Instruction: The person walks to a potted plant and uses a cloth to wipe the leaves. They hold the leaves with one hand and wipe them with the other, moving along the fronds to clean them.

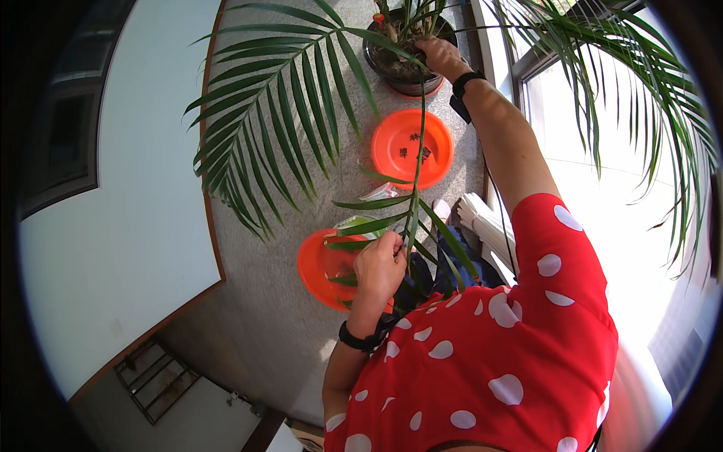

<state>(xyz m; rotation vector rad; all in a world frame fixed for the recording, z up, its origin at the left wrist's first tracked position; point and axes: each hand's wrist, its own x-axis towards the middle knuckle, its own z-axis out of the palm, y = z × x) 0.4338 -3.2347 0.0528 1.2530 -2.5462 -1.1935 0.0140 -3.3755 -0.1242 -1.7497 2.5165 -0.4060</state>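
My left hand (381, 266) is pinched on the stem of a green palm frond (415, 200), whose narrow leaflets spread around my fingers. That frond hangs down towards me from the far side. My right arm reaches out to a potted palm (421, 17). There my right hand (443, 55) is down at the base of the stems, over the dark glazed pot (409, 86); its fingertips are partly hidden, and their grip is unclear. A second broad frond (282, 85) arches out to the left.
An orange basin (381, 161) bearing dark characters stands on the grey floor (248, 305) before the pot. Another orange basin (316, 265) sits by my left hand, beside a green-and-white packet (361, 223). White rods (483, 217) lie along the window side. More fronds (649, 73) hang at the right.
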